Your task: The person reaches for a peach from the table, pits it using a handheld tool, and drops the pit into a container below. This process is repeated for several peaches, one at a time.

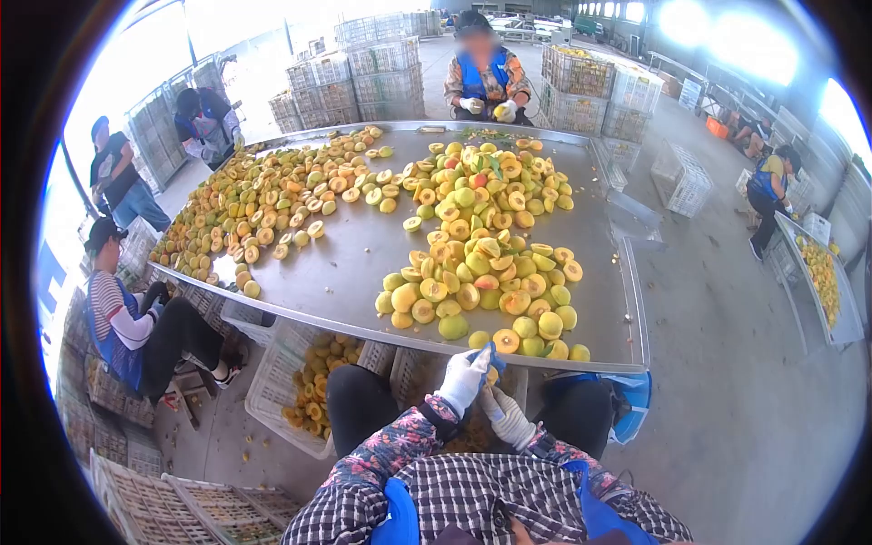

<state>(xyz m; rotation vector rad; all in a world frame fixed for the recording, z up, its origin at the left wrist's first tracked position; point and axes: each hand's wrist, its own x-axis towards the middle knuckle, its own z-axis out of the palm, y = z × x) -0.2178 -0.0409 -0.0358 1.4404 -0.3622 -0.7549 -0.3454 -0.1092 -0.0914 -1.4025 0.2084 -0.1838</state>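
Steel sorting table [363, 254], frame centre, heaped with halved yellow peaches [481, 227].
White plastic crate [272, 386] of fruit, lower left beneath the table edge; gloved left hand [465, 377], fingers clamped on a peach [491, 374], lower centre; gloved right hand [509, 420] just below, fingers curled, touching it.

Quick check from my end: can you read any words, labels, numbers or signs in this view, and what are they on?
No text can be read.
The crates, the steel table and the workers' blue aprons show no legible marks.
A pale board at the far right may be a sign; too small and blurred to read.
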